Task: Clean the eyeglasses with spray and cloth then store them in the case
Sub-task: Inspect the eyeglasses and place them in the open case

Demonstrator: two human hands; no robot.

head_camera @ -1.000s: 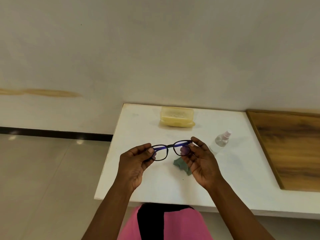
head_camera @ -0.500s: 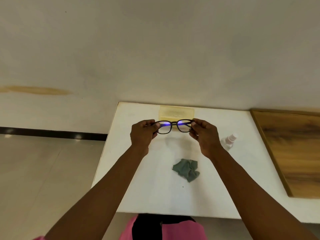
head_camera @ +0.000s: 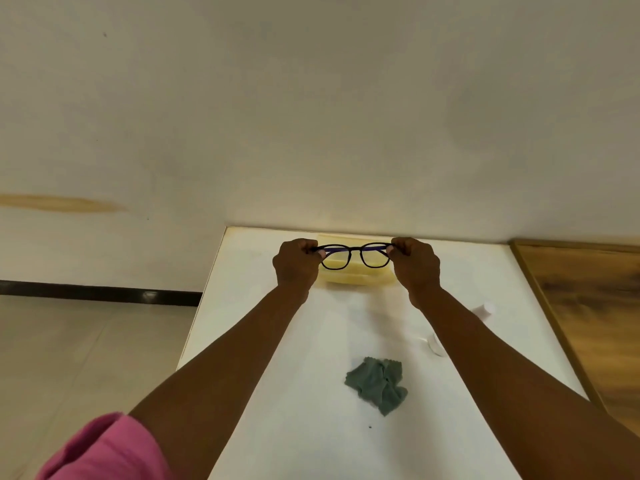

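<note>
Both arms reach forward over a white table. The left hand and right hand hold a pair of dark-framed glasses between them, one hand at each end of the frame. Fingers of both hands are curled tight, thumb and fingertips pinching the outer corners near the hinges; backs of the hands face the camera, so the exact finger contact is partly hidden. The lenses face the camera, frame roughly level, held up in the air over the far end of the table.

Right behind and below the glasses sits a pale yellow case, close to the wall; it shows through the lenses. Whether its lid is open or closed is hard to tell. Cannot tell whether the glasses touch the case; they look held above it.

A crumpled grey-green cloth lies on the table nearer the person, between the two forearms, well apart from the glasses. A clear spray bottle with a pinkish-white cap lies by the right forearm, mostly hidden behind it; only the cap and a bit of the body show.

A wooden board runs along the right side of the table. A pink sleeve shows at the lower left. Tiled floor is on the left.
</note>
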